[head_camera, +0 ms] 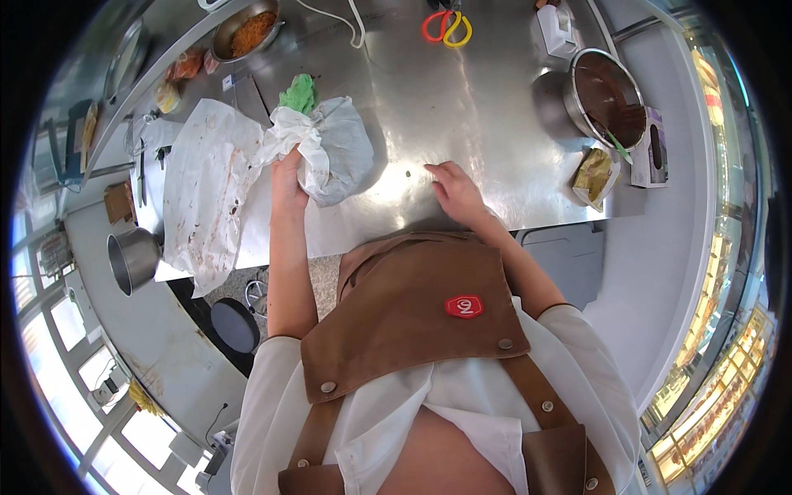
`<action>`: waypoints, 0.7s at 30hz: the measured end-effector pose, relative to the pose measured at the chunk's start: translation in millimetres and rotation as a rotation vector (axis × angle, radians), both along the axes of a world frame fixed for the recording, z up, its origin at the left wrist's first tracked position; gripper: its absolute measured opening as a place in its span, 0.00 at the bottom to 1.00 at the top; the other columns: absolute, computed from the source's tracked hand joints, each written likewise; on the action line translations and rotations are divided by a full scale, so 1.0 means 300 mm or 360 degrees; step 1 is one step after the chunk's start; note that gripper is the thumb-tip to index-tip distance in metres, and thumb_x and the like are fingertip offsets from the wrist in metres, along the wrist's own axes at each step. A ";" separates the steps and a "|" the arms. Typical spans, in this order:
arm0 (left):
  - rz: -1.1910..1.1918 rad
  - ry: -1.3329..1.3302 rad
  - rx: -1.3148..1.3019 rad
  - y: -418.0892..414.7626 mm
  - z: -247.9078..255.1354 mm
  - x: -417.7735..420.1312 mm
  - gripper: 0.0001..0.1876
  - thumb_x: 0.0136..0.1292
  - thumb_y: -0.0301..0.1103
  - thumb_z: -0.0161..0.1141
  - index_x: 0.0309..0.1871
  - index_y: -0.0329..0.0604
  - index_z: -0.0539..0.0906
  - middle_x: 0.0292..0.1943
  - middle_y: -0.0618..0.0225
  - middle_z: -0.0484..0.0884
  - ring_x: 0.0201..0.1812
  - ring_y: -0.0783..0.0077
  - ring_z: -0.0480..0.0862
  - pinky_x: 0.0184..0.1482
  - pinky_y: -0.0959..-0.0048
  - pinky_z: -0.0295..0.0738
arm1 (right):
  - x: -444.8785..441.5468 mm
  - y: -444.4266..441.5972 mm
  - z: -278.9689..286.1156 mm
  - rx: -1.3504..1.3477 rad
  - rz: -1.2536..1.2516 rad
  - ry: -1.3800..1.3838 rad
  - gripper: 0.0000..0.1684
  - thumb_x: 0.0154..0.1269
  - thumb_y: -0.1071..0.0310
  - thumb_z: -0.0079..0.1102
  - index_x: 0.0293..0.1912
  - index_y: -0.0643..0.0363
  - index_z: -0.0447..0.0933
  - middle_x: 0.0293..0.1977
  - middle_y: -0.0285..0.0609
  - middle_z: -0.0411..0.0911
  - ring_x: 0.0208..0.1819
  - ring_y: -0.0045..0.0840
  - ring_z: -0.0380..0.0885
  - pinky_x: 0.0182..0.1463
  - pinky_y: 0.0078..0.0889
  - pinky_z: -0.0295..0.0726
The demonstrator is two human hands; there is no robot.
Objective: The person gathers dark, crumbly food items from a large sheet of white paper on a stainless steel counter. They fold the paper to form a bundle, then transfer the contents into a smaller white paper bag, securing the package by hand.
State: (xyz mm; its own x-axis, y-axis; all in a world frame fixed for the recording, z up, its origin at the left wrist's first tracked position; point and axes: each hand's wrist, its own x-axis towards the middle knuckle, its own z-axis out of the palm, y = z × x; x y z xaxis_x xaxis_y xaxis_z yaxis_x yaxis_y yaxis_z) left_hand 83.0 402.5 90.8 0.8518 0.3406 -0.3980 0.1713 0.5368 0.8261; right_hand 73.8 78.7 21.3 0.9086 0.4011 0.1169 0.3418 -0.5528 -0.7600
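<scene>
My left hand (pixel 289 179) grips the gathered neck of a crumpled white translucent bag or wrap (pixel 343 148), held over the steel worktable (pixel 433 105). What the bundle contains is hidden. A crumpled green thing (pixel 298 94), perhaps a cloth or plastic, lies just behind it. To the left, a large white sheet of paper (pixel 210 192) with brown smears hangs partly past the table's near edge. My right hand (pixel 459 193) is low over the table, empty, with thumb and index finger apart. Close to its fingertips is a small dark crumb (pixel 408 174).
At the right are a steel bowl (pixel 575 99) of chocolate-brown mixture with a green-handled utensil (pixel 619 147), a gold packet (pixel 593 176), a glove box (pixel 640 164) and a tape dispenser (pixel 557 31). Scissors (pixel 447 30) lie far back. Leftward are a shredded-food bowl (pixel 253 34), knife (pixel 141 176) and metal pot (pixel 133 260).
</scene>
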 end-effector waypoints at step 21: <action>0.0063 -0.0008 0.0020 -0.024 -0.042 -0.087 0.16 0.62 0.25 0.59 0.51 0.25 0.77 0.47 0.56 0.82 0.45 0.64 0.84 0.47 0.66 0.81 | 0.063 0.167 -0.048 -0.0390 0.0119 -0.0288 0.12 0.53 0.69 0.63 0.38 0.56 0.73 0.35 0.41 0.72 0.41 0.35 0.76 0.43 0.40 0.75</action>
